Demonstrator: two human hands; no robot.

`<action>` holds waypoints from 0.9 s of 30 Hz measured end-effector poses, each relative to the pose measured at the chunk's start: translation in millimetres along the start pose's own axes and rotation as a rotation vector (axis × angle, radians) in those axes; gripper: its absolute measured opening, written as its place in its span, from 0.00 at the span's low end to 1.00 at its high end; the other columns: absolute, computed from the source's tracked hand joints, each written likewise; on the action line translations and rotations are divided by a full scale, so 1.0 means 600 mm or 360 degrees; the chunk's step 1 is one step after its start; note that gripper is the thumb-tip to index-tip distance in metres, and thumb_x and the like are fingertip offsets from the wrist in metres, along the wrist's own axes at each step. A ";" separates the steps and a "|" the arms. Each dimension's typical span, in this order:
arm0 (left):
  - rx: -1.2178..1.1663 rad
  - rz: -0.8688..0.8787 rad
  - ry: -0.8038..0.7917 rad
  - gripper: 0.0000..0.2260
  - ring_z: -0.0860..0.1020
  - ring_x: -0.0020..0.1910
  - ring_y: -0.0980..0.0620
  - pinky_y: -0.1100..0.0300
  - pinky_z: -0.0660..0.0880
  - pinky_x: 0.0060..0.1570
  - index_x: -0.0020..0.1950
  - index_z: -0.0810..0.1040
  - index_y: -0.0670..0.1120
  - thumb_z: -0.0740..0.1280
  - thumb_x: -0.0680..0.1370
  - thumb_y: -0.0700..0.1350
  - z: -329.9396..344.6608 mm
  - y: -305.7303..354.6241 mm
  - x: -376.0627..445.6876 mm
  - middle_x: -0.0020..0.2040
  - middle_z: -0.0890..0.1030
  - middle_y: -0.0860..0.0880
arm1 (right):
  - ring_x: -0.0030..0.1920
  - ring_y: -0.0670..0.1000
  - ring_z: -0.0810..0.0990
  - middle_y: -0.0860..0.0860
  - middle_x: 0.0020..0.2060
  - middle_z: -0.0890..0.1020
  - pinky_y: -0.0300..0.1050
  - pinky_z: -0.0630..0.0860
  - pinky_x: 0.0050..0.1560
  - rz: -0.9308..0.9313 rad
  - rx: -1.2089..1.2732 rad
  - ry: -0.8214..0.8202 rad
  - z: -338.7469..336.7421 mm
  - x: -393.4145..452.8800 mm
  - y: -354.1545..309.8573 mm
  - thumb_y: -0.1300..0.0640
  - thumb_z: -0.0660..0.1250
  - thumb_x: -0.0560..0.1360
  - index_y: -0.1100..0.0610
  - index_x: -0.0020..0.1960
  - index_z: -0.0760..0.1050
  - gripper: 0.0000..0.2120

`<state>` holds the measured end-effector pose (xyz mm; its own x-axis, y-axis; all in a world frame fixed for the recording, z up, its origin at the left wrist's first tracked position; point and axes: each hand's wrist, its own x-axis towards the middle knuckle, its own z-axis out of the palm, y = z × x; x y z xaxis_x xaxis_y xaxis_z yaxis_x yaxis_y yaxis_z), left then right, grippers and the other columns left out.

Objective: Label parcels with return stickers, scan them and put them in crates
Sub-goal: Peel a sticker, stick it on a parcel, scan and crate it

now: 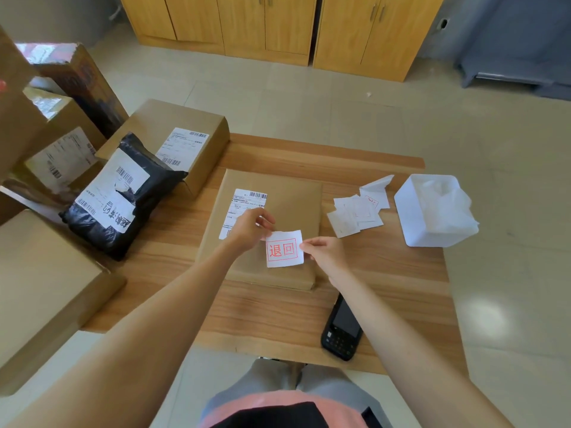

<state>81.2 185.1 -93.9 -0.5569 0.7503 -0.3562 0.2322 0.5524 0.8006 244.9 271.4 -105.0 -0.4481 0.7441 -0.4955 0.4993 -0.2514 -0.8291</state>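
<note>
A flat brown parcel (287, 199) with a white shipping label (244, 202) lies in the middle of the wooden table (247, 313). Over its near half I hold a white return sticker (283, 249) with red characters. My left hand (250, 228) pinches the sticker's upper left corner. My right hand (324, 253) pinches its right edge. A black handheld scanner (343, 330) lies on the table under my right forearm.
Loose stickers and backing papers (358, 211) lie right of the parcel, beside a white bin with a plastic liner (432, 211). A black bagged parcel (123, 196) and several cardboard boxes (173, 131) crowd the left side. Wooden cabinets (278, 26) stand at the back.
</note>
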 end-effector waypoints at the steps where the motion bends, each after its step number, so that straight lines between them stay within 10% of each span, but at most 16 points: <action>1: 0.0027 0.0015 0.0014 0.11 0.74 0.40 0.53 0.71 0.68 0.27 0.50 0.77 0.42 0.65 0.73 0.29 0.002 -0.002 0.002 0.40 0.74 0.51 | 0.42 0.47 0.80 0.47 0.38 0.82 0.36 0.73 0.42 -0.0028 -0.0038 0.0024 0.002 0.001 0.000 0.63 0.71 0.72 0.56 0.40 0.80 0.04; 13: 0.0278 0.0224 0.0252 0.12 0.76 0.40 0.50 0.53 0.76 0.46 0.49 0.78 0.39 0.65 0.69 0.26 0.030 -0.004 0.005 0.42 0.77 0.48 | 0.39 0.43 0.77 0.48 0.39 0.82 0.33 0.71 0.37 -0.0313 -0.0535 0.0159 0.013 0.008 0.015 0.61 0.71 0.72 0.57 0.44 0.83 0.03; 27: 0.0751 0.0345 0.0353 0.15 0.78 0.49 0.47 0.57 0.64 0.55 0.59 0.74 0.46 0.68 0.74 0.35 0.045 -0.012 -0.009 0.57 0.75 0.47 | 0.45 0.51 0.76 0.47 0.37 0.75 0.46 0.70 0.41 -0.0339 -0.0746 0.0244 0.010 0.005 0.023 0.53 0.72 0.72 0.58 0.51 0.72 0.14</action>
<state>103.9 186.7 -110.5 -0.5992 0.7986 -0.0572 0.6629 0.5349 0.5239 246.1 266.4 -119.6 -0.4797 0.8392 -0.2562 0.7025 0.1924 -0.6852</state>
